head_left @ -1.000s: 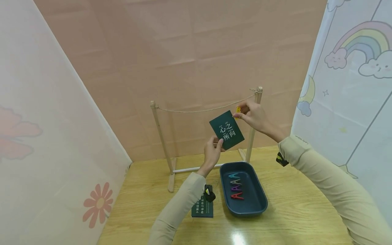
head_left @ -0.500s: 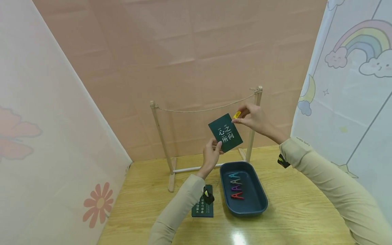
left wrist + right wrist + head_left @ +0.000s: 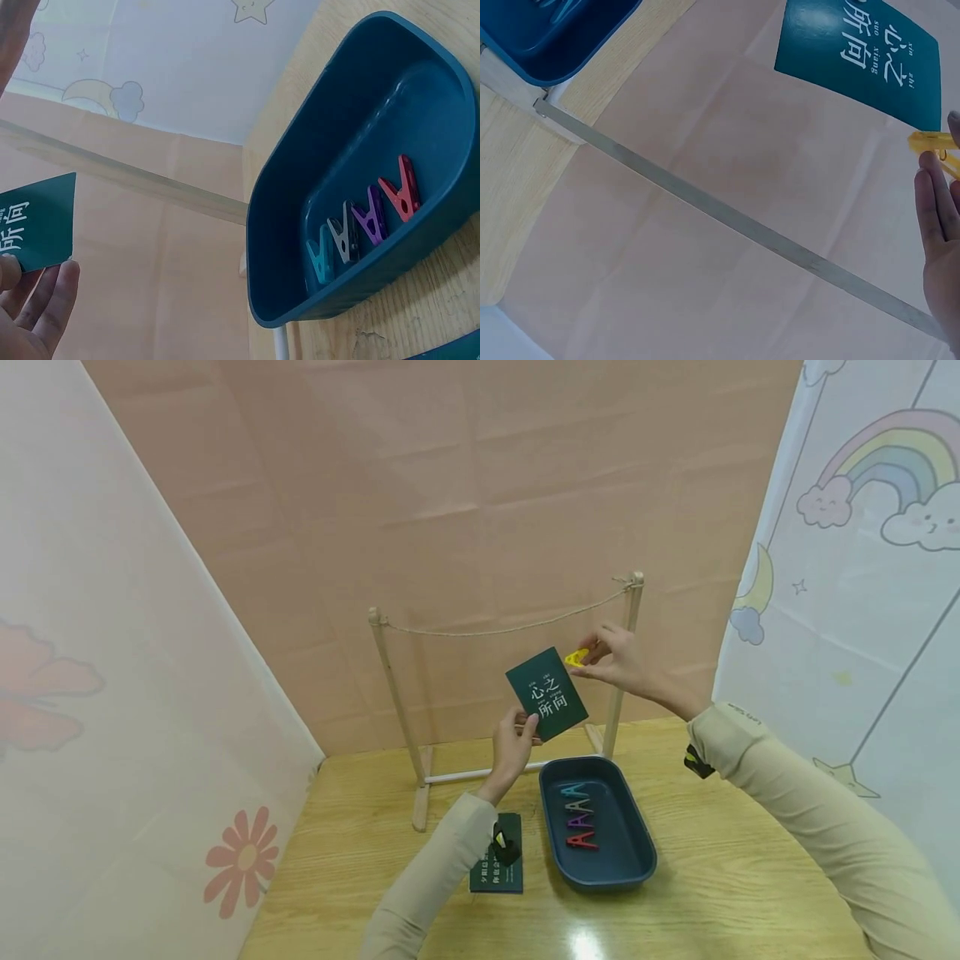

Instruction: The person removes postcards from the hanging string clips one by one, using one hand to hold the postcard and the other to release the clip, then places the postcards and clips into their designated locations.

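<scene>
My left hand [image 3: 513, 747] pinches a dark green card [image 3: 542, 681] with white Chinese characters by its lower left corner, thumb in front. The card is tilted, held up in front of the wooden stand and below its string [image 3: 495, 633]. Between thumb and fingers my right hand [image 3: 617, 660] holds a yellow clothespin [image 3: 576, 657] right at the card's upper right corner. In the right wrist view the clothespin [image 3: 934, 142] overlaps the card's corner, and part of the right hand is cut off by the frame edge.
A dark blue tray [image 3: 637, 827] with several coloured clothespins [image 3: 581, 841] lined up inside stands on the wooden table [image 3: 720, 877]. Green cards [image 3: 497, 877] lie left of it, partly under my left wrist. The stand's posts [image 3: 393, 685] rise behind, before a pinkish backdrop.
Both hands have moved slightly down, the card a little to the left. The yellow clothespin has turned from upright to nearly level, pointing at the card's corner.
</scene>
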`<move>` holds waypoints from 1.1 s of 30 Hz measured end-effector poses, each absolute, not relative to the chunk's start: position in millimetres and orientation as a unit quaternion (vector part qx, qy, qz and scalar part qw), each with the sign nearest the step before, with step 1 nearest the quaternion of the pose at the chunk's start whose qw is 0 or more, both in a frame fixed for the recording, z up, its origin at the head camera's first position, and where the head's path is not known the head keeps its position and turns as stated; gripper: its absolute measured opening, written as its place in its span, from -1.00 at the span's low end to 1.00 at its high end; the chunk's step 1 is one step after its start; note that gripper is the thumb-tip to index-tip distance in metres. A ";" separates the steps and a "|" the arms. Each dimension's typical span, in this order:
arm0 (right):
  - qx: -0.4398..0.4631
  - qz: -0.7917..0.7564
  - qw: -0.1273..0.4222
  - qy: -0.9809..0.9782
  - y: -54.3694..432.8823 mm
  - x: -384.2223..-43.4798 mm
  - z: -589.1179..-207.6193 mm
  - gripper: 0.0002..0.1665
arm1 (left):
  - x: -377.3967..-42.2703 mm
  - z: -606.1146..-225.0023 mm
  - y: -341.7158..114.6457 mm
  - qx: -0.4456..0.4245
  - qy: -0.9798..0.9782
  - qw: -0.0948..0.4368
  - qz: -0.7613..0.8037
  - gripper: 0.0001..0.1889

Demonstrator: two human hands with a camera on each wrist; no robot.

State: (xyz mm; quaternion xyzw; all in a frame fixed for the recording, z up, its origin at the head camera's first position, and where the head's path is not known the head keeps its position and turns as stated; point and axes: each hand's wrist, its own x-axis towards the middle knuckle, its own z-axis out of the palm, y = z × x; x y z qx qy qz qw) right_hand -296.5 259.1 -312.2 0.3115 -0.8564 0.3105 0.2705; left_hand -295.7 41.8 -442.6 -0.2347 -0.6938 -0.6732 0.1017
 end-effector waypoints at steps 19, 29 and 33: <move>0.288 0.263 0.221 -0.894 273.2 -296.0 -324.4 -0.57 | -293.7 -459.0 29.9 -0.208 -0.702 0.093 -0.675 -0.89; 0.268 0.291 0.160 -0.904 278.2 -290.0 -330.7 -0.65 | -293.1 -464.3 26.9 -0.214 -0.713 0.085 -0.662 -0.88; 0.256 0.303 0.125 -0.909 279.2 -289.8 -337.6 -0.64 | -294.1 -469.4 24.2 -0.211 -0.712 0.080 -0.665 -0.86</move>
